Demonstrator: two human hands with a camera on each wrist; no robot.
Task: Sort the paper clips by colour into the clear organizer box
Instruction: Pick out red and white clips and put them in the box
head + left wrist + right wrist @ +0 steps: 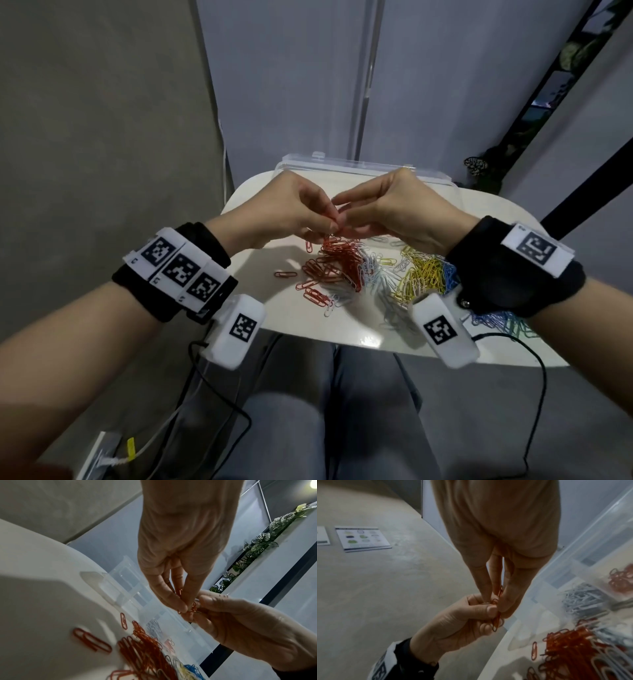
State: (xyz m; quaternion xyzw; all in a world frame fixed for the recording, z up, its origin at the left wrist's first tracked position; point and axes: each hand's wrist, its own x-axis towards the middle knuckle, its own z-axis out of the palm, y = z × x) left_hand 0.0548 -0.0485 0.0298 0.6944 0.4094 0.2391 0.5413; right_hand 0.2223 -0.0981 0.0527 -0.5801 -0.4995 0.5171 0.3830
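Observation:
Both hands meet above the white table [260, 308], just over the pile of red paper clips [337, 263]. My left hand [330, 222] and right hand [344, 219] pinch the same small bunch of linked red clips [496, 622] between thumbs and fingertips; the bunch [193, 607] hangs between them. White clips [376, 281], yellow clips [423, 274] and blue clips [450, 274] lie in heaps to the right. The clear organizer box [359, 166] stands at the table's far edge, partly hidden by the hands. One compartment holds white clips [583, 601], another holds red clips [621, 580].
A few single red clips [285, 274] lie loose left of the pile. More blue clips [496, 322] spread under my right wrist near the table's front edge. Black cables [212, 387] hang from the wrist cameras over my lap. Leafy plants [479, 168] stand at the far right.

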